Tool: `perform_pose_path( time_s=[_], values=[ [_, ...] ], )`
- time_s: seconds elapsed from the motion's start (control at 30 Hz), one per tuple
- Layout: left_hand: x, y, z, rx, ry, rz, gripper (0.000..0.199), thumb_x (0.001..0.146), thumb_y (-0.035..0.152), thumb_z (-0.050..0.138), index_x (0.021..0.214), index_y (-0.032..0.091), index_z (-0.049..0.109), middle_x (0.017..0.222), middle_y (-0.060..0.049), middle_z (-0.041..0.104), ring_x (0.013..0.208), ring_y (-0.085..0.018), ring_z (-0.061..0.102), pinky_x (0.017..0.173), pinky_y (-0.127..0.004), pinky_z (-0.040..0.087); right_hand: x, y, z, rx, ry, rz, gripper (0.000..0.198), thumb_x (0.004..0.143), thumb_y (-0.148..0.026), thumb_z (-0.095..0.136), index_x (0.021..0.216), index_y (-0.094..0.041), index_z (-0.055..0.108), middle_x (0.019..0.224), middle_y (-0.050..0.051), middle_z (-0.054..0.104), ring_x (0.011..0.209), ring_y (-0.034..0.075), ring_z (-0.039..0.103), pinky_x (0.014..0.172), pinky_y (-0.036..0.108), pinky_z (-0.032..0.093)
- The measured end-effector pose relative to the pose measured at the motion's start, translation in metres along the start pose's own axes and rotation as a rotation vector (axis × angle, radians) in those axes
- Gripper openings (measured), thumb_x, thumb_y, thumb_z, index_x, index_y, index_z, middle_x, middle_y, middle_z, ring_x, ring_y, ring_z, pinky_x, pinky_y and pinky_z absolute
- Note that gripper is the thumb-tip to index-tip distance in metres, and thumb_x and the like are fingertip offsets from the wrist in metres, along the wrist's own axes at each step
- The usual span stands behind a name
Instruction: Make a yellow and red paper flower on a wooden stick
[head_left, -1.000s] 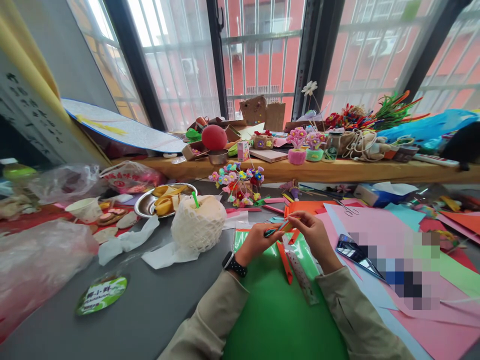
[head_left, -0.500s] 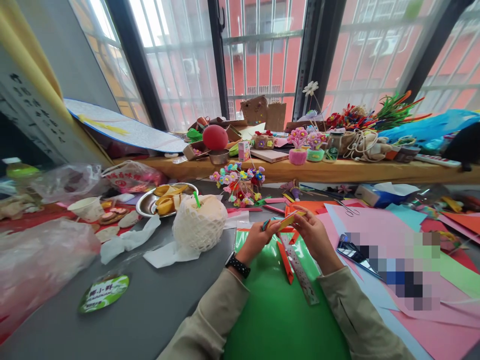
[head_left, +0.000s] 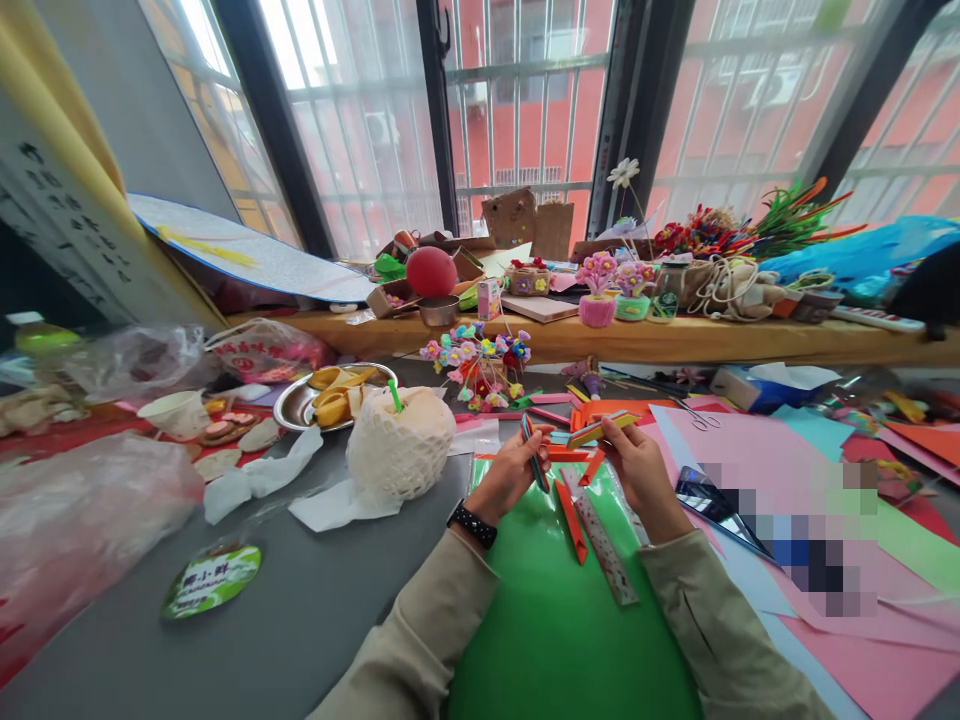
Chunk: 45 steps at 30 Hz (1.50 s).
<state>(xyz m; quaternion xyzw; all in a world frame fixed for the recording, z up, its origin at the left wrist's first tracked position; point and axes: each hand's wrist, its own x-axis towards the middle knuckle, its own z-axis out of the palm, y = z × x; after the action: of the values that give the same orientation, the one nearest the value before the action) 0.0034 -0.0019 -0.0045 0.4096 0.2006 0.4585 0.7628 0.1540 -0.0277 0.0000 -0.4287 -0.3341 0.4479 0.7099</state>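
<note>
Carefully, the right hand (head_left: 641, 472) pinches a slim yellow paper strip (head_left: 589, 434), the left hand (head_left: 507, 477) a dark multicoloured strip (head_left: 536, 462), both probably light, easily creased, best held along edges.

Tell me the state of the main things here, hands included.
Left hand: closed on dark strip
Right hand: pinching yellow strip
Yellow strip: held, apart from dark strip
Ruler: lying on green sheet
Orange strip beside ruler: folded, on green sheet
Netted fruit: green straw inserted
Tissue box: open, tissue protruding
Bottle: capped
Phone: lying, partly pixelated
</note>
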Motion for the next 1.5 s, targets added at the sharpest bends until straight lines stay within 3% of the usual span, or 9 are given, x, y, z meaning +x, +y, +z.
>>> perform_pose_path(
  time_s=[0.2,0.33,0.5,0.67,0.87,1.0,1.13,1.5],
  values=[
    [0.0,0.001,-0.001,0.027,-0.013,-0.023,0.022,0.065,0.027,0.058,0.08,0.013,0.05,0.059,0.003,0.044,0.055,-0.006,0.045,0.059,-0.021,0.038,-0.004,0.001,0.002,-0.037,-0.166,-0.011,0.026,0.061,-0.034,0.061,0.084,-0.021,0.059,0.079,-0.001,0.062,0.07,0.014,0.057,0.066,0.027,0.045],
    [0.0,0.002,0.0,0.052,-0.002,-0.018,0.03,0.066,0.032,0.057,0.088,0.014,0.048,0.055,0.005,0.042,0.046,-0.003,0.037,0.048,-0.017,0.032,-0.009,0.0,0.007,-0.058,-0.266,-0.018,0.024,0.061,-0.029,0.062,0.082,-0.021,0.053,0.067,-0.004,0.061,0.064,0.012,0.057,0.064,0.026,0.044],
    [0.002,-0.002,0.001,0.165,0.062,-0.003,0.031,0.062,0.038,0.059,0.078,0.013,0.048,0.061,0.002,0.052,0.046,-0.004,0.041,0.046,-0.017,0.031,-0.011,0.0,0.011,-0.118,-0.359,0.033,0.02,0.06,-0.03,0.063,0.074,-0.019,0.053,0.063,-0.003,0.062,0.062,0.013,0.058,0.065,0.027,0.044],
    [0.002,-0.006,-0.001,0.241,0.109,-0.02,0.03,0.062,0.038,0.059,0.078,0.013,0.053,0.07,-0.001,0.058,0.061,-0.009,0.053,0.057,-0.02,0.038,-0.013,-0.001,0.012,-0.172,-0.371,0.045,0.019,0.058,-0.029,0.064,0.072,-0.018,0.057,0.068,-0.001,0.063,0.07,0.015,0.058,0.07,0.028,0.042],
    [-0.001,-0.008,0.002,0.194,-0.053,-0.117,0.035,0.065,0.034,0.058,0.094,0.015,0.054,0.078,-0.003,0.06,0.067,-0.013,0.056,0.065,-0.026,0.042,-0.012,0.0,0.009,-0.313,-0.358,0.04,0.018,0.057,-0.032,0.063,0.068,-0.017,0.061,0.057,-0.002,0.058,0.055,0.012,0.054,0.057,0.026,0.042],
    [-0.004,-0.007,0.007,0.096,-0.12,-0.159,0.034,0.067,0.029,0.058,0.098,0.018,0.053,0.087,-0.004,0.06,0.073,-0.014,0.057,0.071,-0.03,0.043,-0.01,0.005,0.008,-0.372,-0.277,-0.053,0.019,0.053,-0.033,0.066,0.064,-0.017,0.063,0.07,-0.001,0.056,0.06,0.011,0.051,0.052,0.024,0.04],
    [-0.006,-0.005,0.01,0.033,-0.091,-0.137,0.031,0.068,0.026,0.057,0.098,0.019,0.054,0.084,-0.003,0.061,0.072,-0.014,0.058,0.071,-0.029,0.043,-0.009,0.008,0.008,-0.352,-0.232,-0.032,0.022,0.05,-0.036,0.067,0.056,-0.016,0.061,0.077,0.002,0.054,0.063,0.013,0.049,0.048,0.023,0.039],
    [-0.006,-0.004,0.011,0.014,-0.082,-0.147,0.033,0.065,0.025,0.06,0.097,0.018,0.054,0.084,-0.004,0.061,0.068,-0.013,0.058,0.067,-0.028,0.045,-0.011,0.007,0.008,-0.289,-0.34,0.03,0.023,0.054,-0.034,0.065,0.051,-0.016,0.052,0.091,0.003,0.051,0.074,0.015,0.05,0.051,0.023,0.041]
  ],
)
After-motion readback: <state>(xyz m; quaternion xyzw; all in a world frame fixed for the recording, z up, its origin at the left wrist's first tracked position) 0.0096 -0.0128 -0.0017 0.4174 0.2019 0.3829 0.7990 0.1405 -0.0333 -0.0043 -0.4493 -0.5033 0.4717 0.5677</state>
